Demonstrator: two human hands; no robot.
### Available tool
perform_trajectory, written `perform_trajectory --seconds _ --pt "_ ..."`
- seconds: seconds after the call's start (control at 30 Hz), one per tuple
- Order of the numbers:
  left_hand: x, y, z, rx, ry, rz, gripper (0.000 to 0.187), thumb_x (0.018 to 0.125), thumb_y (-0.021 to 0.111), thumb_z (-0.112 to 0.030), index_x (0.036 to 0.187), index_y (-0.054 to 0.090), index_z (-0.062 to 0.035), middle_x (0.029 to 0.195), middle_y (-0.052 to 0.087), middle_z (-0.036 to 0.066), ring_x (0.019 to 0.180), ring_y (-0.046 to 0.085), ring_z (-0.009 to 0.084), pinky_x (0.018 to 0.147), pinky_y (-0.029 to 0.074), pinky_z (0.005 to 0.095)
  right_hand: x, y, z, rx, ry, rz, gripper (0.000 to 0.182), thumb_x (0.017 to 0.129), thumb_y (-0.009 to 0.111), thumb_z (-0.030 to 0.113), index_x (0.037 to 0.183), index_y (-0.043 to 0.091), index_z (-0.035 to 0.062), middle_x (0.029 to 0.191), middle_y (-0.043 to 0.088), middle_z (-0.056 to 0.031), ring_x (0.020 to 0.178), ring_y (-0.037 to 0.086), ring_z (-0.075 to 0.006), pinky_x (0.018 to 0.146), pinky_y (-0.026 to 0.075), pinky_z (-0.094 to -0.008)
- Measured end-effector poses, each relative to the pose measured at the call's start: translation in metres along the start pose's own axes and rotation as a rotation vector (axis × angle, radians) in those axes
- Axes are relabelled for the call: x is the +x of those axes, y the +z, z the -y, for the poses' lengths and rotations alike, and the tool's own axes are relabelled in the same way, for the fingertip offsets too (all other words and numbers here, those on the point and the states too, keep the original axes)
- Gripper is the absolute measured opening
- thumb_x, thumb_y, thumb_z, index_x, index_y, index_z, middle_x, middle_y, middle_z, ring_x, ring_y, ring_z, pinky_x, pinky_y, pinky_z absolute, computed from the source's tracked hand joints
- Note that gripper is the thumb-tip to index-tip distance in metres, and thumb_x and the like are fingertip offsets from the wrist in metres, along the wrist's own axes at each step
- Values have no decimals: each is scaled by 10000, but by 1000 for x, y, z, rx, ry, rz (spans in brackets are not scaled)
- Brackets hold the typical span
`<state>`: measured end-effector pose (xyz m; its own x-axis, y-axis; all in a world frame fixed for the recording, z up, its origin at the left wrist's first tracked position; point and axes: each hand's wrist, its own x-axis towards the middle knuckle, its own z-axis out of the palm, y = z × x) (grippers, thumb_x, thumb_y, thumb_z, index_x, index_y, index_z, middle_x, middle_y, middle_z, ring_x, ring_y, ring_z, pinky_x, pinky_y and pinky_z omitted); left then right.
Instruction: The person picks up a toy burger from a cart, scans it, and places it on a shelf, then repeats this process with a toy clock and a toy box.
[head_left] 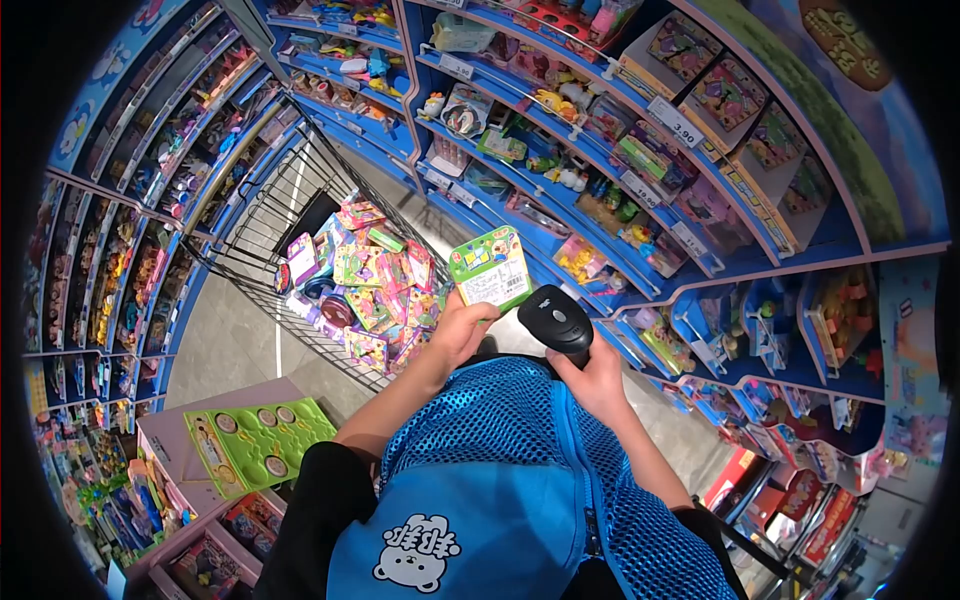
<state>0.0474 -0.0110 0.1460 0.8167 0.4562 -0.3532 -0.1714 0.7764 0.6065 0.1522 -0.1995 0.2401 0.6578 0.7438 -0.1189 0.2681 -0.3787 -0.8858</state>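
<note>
My left hand (467, 333) grips the lower left corner of a green and white toy package (492, 270), its printed back with a barcode turned up toward me. In my right hand (592, 377) is a black barcode scanner (556, 322), its head close to the package's right edge. The fingers under the scanner's handle are partly hidden. Just beyond my left hand stands a wire shopping cart (262, 232) holding a heap of colourful toy packages (370, 285).
Blue shelves (590, 130) packed with small toys and price tags curve along the front and right. More toy shelves (150, 150) line the left. A green display tray (262, 440) lies on a stand at lower left. Grey floor tiles (225, 330) show beneath the cart.
</note>
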Motion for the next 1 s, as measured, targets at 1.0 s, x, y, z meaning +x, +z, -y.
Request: perform_trajectory --seconds 1.0 --pt "-3 -4 0 5 -56 -8 667 715 540 155 1353 452 -19 1295 598 149 1231 572 300 1060 441 399 -4 2 0 10 9 13 392 810 735 129 1163 604 20 971 718 -156 893 714 -261 799 544 -359"
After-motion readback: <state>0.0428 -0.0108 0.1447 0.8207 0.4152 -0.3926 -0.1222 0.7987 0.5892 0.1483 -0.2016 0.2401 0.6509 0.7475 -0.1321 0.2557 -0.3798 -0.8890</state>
